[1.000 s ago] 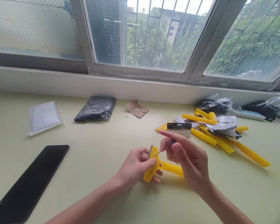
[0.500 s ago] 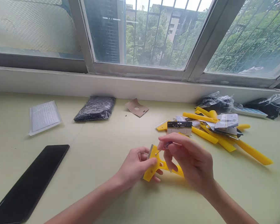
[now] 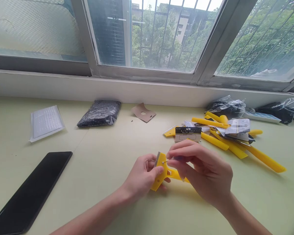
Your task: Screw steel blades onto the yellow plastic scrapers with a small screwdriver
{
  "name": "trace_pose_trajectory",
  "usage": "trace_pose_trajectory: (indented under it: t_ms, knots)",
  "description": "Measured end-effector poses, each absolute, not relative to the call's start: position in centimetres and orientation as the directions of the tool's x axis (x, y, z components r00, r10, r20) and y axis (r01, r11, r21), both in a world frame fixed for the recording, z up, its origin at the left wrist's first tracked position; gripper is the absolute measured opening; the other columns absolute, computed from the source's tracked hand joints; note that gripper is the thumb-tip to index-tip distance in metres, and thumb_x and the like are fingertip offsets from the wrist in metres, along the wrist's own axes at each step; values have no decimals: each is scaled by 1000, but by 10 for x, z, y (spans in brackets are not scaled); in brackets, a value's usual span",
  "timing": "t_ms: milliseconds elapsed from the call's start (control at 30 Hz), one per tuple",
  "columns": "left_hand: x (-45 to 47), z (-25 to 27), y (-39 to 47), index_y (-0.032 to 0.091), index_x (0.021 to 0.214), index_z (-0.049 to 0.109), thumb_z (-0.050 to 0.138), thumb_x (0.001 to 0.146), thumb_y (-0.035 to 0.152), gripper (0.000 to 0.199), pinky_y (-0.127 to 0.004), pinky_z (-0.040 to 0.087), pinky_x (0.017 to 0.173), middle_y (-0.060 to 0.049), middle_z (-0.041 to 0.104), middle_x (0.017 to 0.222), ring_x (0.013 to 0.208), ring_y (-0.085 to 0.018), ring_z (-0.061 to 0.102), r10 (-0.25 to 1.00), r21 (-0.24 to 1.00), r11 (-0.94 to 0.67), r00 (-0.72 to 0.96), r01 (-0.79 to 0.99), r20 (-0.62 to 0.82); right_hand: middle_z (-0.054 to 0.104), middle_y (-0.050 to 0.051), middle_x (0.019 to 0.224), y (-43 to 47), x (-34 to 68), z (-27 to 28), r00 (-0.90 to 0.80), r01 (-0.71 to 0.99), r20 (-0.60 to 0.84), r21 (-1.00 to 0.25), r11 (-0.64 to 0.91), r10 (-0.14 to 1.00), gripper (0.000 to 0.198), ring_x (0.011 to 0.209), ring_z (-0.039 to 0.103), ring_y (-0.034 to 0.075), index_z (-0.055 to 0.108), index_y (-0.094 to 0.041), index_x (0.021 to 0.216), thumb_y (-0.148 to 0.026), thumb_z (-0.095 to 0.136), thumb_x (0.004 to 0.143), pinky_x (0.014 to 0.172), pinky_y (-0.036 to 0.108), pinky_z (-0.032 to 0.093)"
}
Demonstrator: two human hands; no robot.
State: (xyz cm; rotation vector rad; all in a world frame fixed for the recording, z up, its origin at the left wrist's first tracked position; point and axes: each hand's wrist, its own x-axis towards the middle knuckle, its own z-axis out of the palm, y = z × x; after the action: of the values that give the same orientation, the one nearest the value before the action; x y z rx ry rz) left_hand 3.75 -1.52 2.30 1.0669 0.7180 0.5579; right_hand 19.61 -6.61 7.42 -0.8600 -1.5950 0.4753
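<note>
My left hand point(image 3: 143, 176) grips the head of a yellow scraper point(image 3: 158, 181), thumb on top and fingers beneath. A grey metal blade edge shows along the head's left side, and the yellow handle runs off to the right. In my right hand point(image 3: 205, 169) a small screwdriver point(image 3: 177, 158) is pinched between thumb and fingers. Its thin shaft points left, and the tip meets a screw point(image 3: 163, 162) in the upper part of the scraper head. Part of the scraper's handle is hidden behind my right hand.
To the right lies a pile of yellow scrapers point(image 3: 235, 148) with printed cards. A black-topped card point(image 3: 188, 133) stands just beyond my hands. Farther left are a brown card point(image 3: 143, 113), a wrapped black packet point(image 3: 100, 113), a clear-wrapped white sheet point(image 3: 47, 123) and a black flat slab point(image 3: 33, 192).
My right hand has shifted slightly right and lower, its fingers closing more around the screwdriver, which now lies flatter. My left hand and the scraper stay nearly in place.
</note>
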Motion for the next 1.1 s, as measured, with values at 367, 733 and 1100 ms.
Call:
trace_pose_trajectory:
  t_ms: [367,733,1100]
  knots:
    - [37,23,-15,14,103,60,72,85,38,32,-43,64,67,-13,72,95,86,-30,74,728,932,351,652,-92,-210,69,6,93,-69,197,75,-114,263,604,-747,610,789,28,57,61,10,66,-23,123,-16,60,96,48,25,57]
    - [37,23,-17,14,103,60,68,88,35,26,-41,64,67,-13,71,94,85,-28,73,725,936,336,663,-104,-187,65,4,93,-69,195,73,-97,242,576,-777,581,811,27,59,61,9,64,-23,119,-12,62,94,49,24,56]
    - [38,23,-16,14,98,59,69,87,35,25,-38,62,64,-12,72,89,68,-22,72,728,936,340,656,-94,-199,63,3,93,-73,194,75,-133,169,558,-802,574,819,27,59,63,9,63,-23,118,-10,60,95,47,21,56]
